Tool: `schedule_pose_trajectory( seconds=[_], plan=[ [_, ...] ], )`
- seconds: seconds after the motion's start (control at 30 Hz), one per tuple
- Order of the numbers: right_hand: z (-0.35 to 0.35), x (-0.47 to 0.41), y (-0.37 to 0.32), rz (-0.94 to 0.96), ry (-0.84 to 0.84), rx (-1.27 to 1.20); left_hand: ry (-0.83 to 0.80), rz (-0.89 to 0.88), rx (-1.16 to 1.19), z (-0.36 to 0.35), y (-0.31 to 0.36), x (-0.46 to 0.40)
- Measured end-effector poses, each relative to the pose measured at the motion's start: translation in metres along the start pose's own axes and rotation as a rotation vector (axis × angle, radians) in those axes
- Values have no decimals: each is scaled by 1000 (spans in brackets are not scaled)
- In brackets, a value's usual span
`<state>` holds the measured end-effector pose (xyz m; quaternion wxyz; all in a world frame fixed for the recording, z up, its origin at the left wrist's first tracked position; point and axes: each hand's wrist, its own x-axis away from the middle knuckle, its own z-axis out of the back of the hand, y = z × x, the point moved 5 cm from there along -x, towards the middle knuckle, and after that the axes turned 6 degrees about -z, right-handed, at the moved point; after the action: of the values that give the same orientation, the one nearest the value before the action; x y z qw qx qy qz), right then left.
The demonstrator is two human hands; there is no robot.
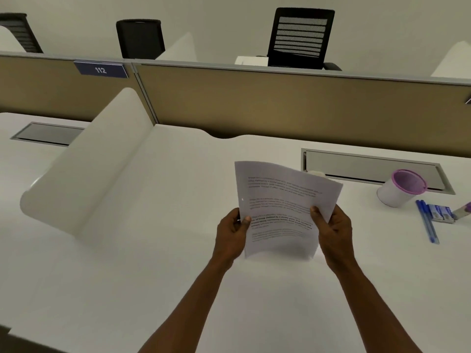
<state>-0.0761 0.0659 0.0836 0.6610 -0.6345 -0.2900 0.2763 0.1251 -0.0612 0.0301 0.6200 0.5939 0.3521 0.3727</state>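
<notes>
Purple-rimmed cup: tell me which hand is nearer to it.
Right. The right hand grips the right edge of the papers, and the purple-rimmed cup stands beyond it to the right on the desk. The left hand grips the opposite edge, farther away.

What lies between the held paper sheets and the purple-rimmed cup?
Only bare white desk; the head view shows nothing on it between the paper sheets and the purple-rimmed cup.

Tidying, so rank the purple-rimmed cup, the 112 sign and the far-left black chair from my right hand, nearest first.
1. purple-rimmed cup: desk, right of the right hand.
2. 112 sign: partition, left.
3. far-left black chair: beyond the partition.
</notes>
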Motion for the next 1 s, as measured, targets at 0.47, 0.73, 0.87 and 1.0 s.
schedule_pose_trajectory(
  seconds=[0.47,0.73,0.87,1.0],
  plan=[
    [20,20,8,-11,71,26,218,-135,53,-20,34,4],
    [24,22,13,-41,46,33,174,-127,-3,-18,32,2],
    [24,22,15,-53,39,21,151,-127,-9,-15,34,2],
    [24,24,13,-53,47,14,130,-143,-5,-12,36,3]
  ],
)
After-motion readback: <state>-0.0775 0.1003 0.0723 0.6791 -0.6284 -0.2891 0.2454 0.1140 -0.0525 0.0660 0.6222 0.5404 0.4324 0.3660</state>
